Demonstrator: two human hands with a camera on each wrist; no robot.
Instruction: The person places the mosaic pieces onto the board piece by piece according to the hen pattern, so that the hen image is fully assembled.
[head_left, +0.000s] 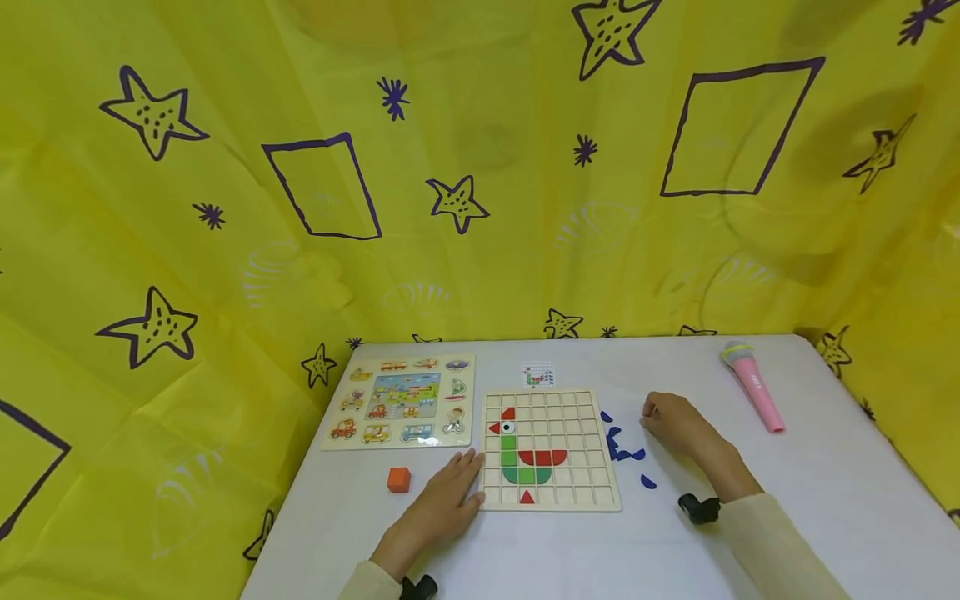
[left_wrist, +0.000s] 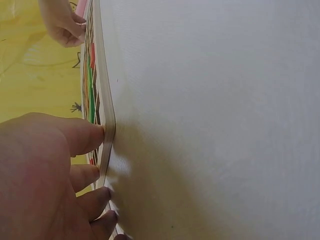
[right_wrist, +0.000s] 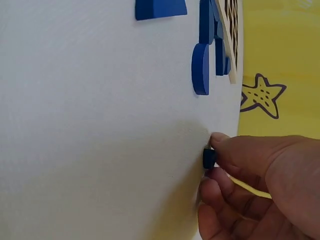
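Nearest me, two cream sleeves (head_left: 780, 546) came in along the bottom edge of the frame, one left of centre, one at the lower right. The left hand (head_left: 442, 500) lay with fingers outstretched, their tips touching the left edge of a pale wooden grid board (head_left: 609, 496) at lower centre; its grip was loose, closed round nothing. The right hand (head_left: 678, 425), right of centre, held a narrow pinch: the right wrist view showed a small dark-blue block (right_wrist: 209, 158) between thumb and fingers, just above the white tabletop (head_left: 540, 558). The block's visible face stood long axis up and down there; fingers hid part of it, so I couldn't tell which way its full shape pointed.

On the board, red and green flat pieces (head_left: 527, 476) made a bird, its red triangular beak (head_left: 494, 428) pointing left. Loose blue flat pieces (head_left: 648, 482) lay scattered near the board's right edge. A small printed card (head_left: 537, 375) sat just above the board, an orange cube (head_left: 399, 480) to its left, below a wooden vehicle-picture puzzle (head_left: 406, 396). At the upper right of the table lay a pink microphone (head_left: 757, 392), its head to the upper left, handle running down to the right.
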